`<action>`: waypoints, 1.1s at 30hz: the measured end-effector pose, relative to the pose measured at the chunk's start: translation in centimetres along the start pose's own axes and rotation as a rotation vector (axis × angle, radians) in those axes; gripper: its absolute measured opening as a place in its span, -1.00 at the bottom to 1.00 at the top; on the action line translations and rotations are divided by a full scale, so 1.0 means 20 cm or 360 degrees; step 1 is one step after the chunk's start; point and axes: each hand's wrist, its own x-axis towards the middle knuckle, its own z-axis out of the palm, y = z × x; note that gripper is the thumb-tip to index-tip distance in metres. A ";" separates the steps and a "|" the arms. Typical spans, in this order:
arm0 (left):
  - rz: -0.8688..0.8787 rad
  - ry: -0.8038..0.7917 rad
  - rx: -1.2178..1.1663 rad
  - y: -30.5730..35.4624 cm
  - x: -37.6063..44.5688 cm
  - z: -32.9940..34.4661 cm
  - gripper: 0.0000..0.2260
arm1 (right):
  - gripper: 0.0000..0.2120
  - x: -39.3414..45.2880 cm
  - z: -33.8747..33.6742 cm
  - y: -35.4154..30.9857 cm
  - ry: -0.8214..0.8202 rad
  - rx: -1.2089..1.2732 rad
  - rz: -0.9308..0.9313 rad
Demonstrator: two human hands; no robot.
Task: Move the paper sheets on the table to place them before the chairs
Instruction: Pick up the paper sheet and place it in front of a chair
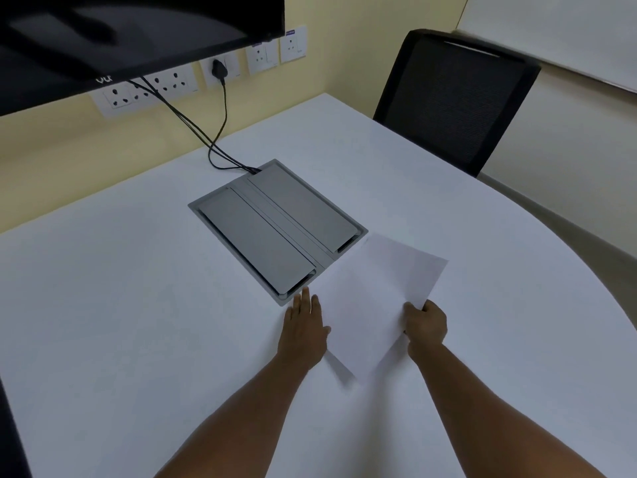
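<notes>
One paper sheet [375, 298] pinched by right hand [425, 326] fingers [410, 308].

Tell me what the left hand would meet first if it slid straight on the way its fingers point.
Probably the near corner of the grey metal cable box set in the white table; the left hand lies flat just short of it.

We can read only one mark: the pale letters "vu" on the lower edge of the black screen [138, 39] at the far left. Two wall sockets [292, 44] at the far middle carry small blue labels on their upper edges, but their print is too small for us to make out. The paper sheet [375, 301] shows us no writing.
</notes>
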 end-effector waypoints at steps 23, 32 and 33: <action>-0.1151 0.0033 -0.2571 -0.28 -0.43 -0.29 -0.56 | -0.75 -0.60 0.32 -0.22 -0.0361 0.0755 0.0267; -0.1102 0.0588 -0.2684 -0.62 -0.62 -0.41 -0.79 | -0.89 -0.88 0.56 -0.21 -0.0563 0.0651 0.0222; -0.1116 0.0647 -0.2656 -0.66 -0.63 -0.42 -0.80 | -0.89 -0.91 0.58 -0.21 -0.0583 0.0653 0.0209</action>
